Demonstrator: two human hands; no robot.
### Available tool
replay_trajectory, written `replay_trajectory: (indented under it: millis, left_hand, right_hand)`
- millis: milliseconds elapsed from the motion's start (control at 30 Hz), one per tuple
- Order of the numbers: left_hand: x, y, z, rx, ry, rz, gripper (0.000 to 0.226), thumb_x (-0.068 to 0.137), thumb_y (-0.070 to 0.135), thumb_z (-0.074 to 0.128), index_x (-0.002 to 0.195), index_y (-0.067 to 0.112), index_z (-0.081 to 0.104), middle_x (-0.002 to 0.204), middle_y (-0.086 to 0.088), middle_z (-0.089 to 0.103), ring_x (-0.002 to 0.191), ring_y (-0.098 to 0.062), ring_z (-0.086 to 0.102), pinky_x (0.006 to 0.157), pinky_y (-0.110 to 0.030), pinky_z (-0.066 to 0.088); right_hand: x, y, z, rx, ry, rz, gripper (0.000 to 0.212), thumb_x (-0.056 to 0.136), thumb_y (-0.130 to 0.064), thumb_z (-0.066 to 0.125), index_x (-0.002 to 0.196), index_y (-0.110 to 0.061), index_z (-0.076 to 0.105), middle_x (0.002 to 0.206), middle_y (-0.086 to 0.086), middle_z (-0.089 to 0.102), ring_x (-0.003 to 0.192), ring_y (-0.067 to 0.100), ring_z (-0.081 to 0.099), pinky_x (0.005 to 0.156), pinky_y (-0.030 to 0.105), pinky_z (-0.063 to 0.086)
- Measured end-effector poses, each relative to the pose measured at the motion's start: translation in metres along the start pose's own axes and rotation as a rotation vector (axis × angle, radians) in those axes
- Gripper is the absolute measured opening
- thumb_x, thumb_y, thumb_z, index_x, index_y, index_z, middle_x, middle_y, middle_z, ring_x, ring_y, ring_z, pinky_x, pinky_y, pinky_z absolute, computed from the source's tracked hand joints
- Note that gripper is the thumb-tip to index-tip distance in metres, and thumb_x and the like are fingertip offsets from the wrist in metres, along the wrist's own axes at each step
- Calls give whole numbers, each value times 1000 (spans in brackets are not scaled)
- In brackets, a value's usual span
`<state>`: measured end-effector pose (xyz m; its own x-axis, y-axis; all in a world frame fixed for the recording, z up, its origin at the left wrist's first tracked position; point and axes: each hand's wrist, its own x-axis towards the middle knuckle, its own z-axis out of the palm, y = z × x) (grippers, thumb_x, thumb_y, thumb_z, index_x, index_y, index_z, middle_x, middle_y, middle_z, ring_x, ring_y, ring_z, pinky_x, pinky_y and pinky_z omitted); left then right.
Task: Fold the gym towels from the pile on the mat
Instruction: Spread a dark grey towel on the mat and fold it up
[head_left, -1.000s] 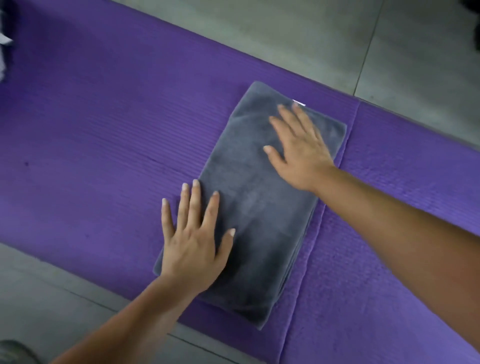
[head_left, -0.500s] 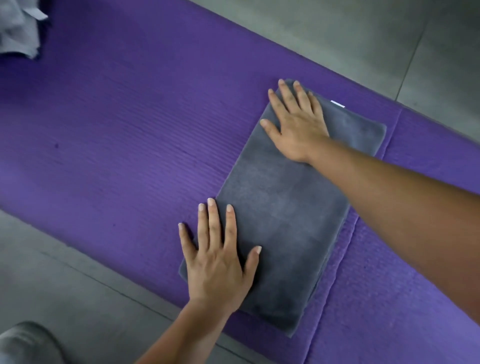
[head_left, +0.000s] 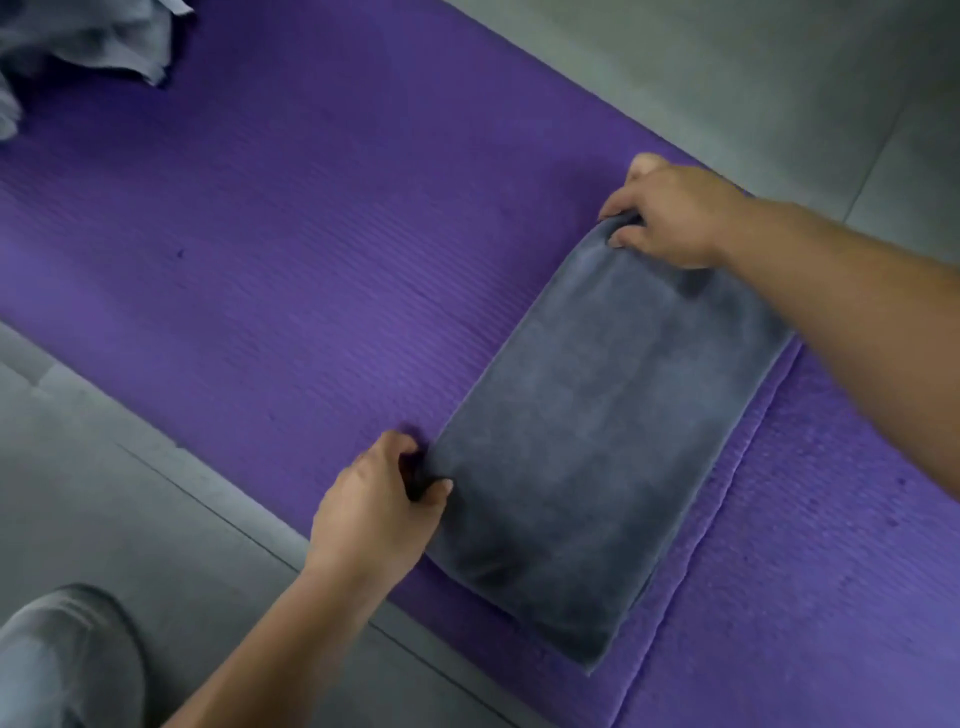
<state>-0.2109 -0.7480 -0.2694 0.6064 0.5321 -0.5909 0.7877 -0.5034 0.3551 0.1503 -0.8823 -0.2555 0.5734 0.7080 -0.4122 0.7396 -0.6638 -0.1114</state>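
Grey folded gym towel (head_left: 597, 441) lay flat on purple mat (head_left: 311, 234), right of centre. Left hand (head_left: 374, 514) pinched near corner of left edge, thumb on top. Right hand (head_left: 670, 213) gripped far corner, fingers curled under. Hands well apart. Likely step: next fold or lift. Best done pinching all layers, raising both corners level, landing edges flush. Unfolded pile (head_left: 88, 36) sat far left.
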Motion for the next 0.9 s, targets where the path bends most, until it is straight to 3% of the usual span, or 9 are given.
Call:
replay_trajectory:
  millis: [67,133,233,333,500,567,667,800,900]
  left_hand:
    - [5,-7,-10,-27,-72,18,21,87,48,69,89,32,56,78,14,59,72,-9,55,61,-28,41]
    - [10,-12,-17,-87,-111,46,27,87,45,72,73,27,56,66,9,57,62,-9,54,56,-27,42]
    - [19,-17,-29,-168,-48,75,17,88,39,71,77,28,64,72,8,66,70,-11,63,67,-36,54]
    - [33,-23,-40,-249,68,114,13,89,33,72,78,27,67,75,9,69,73,-10,65,71,-38,56]
    - [59,-23,-64,-512,268,67,12,89,31,74,80,30,67,73,21,70,71,5,65,60,-12,49]
    - [55,-19,-69,-599,284,129,8,88,28,75,85,28,68,83,22,72,77,3,68,67,-17,54]
    - [35,-17,-60,-585,217,385,12,84,21,78,87,25,67,115,16,70,109,-2,66,90,-34,56]
    - [15,-14,-30,-434,149,688,16,85,33,71,87,20,62,145,9,55,143,-9,42,112,-32,42]
    - [4,-8,-2,-300,98,791,16,88,37,66,91,23,58,155,2,44,152,-15,27,119,-46,35]
  right_hand:
    - [4,1,-6,0,-2,-23,20,90,-34,69,110,-28,69,112,-1,48,101,28,58,92,45,49]
    - [9,3,-12,7,18,-49,18,87,-30,72,104,-24,71,108,-1,53,104,28,58,94,44,48]
    - [18,0,-20,58,96,-29,19,88,-25,73,107,-19,72,108,1,60,105,26,58,92,34,45]
    - [33,-9,-25,135,222,-5,19,89,-20,68,107,-15,72,110,7,64,103,25,60,86,27,41]
    - [57,-27,-27,355,386,73,25,85,-23,57,103,-16,73,115,5,66,106,22,62,93,31,49]
    - [58,-30,-29,445,436,102,29,82,-27,54,101,-18,74,113,0,67,106,18,63,95,30,50]
    - [40,-25,-27,568,516,104,29,88,-25,55,100,-9,76,116,8,69,109,15,62,94,16,43]
    - [-6,-3,-9,698,660,227,37,90,-42,59,98,-10,75,108,-2,69,99,4,61,92,15,45]
    - [-29,12,12,862,685,338,20,87,-32,67,92,-15,75,86,-16,69,79,-6,60,80,15,48]
